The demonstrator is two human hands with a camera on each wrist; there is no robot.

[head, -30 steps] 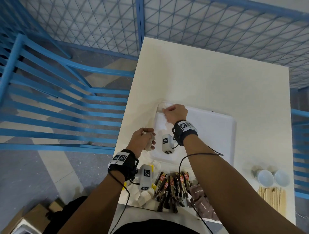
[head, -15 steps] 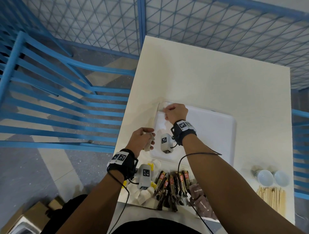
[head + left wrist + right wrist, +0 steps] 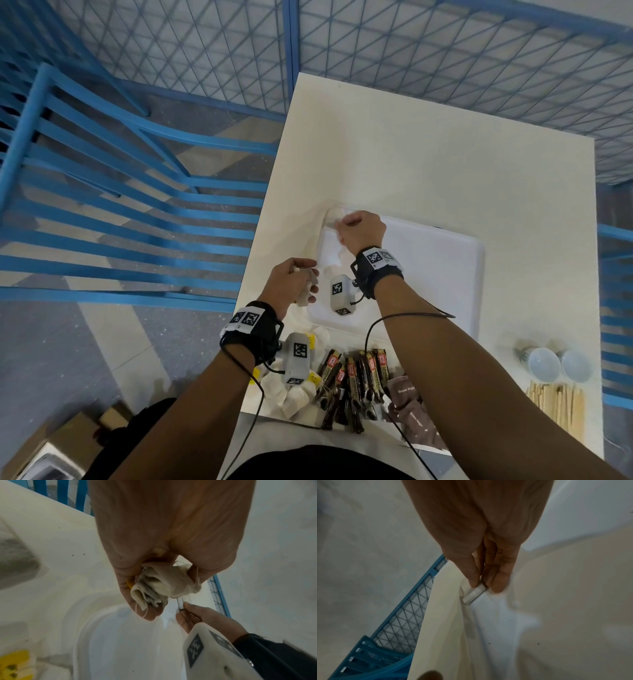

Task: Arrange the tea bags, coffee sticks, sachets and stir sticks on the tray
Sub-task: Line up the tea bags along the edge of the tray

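Note:
A white tray (image 3: 445, 274) lies in the middle of the cream table. My right hand (image 3: 342, 226) is at the tray's far left corner and pinches one pale tea bag (image 3: 475, 592) between thumb and fingers, low over the tray floor. My left hand (image 3: 303, 286) hovers just off the tray's left edge and grips a crumpled bunch of tea bags (image 3: 159, 586) with strings hanging out. More tea bags (image 3: 294, 394) with yellow tags, dark coffee sticks (image 3: 352, 380) and brown sachets (image 3: 411, 407) lie along the near table edge. Wooden stir sticks (image 3: 555, 407) lie near right.
Two small white cups (image 3: 544, 363) stand beside the stir sticks at the right. A blue chair (image 3: 120, 205) stands left of the table and a blue mesh fence (image 3: 411, 51) runs behind it. Cables trail from both wrist cameras over the coffee sticks.
Hardly anything: both hands keep their places, the right at the tray corner with its tea bag, the left holding its bunch beside the tray.

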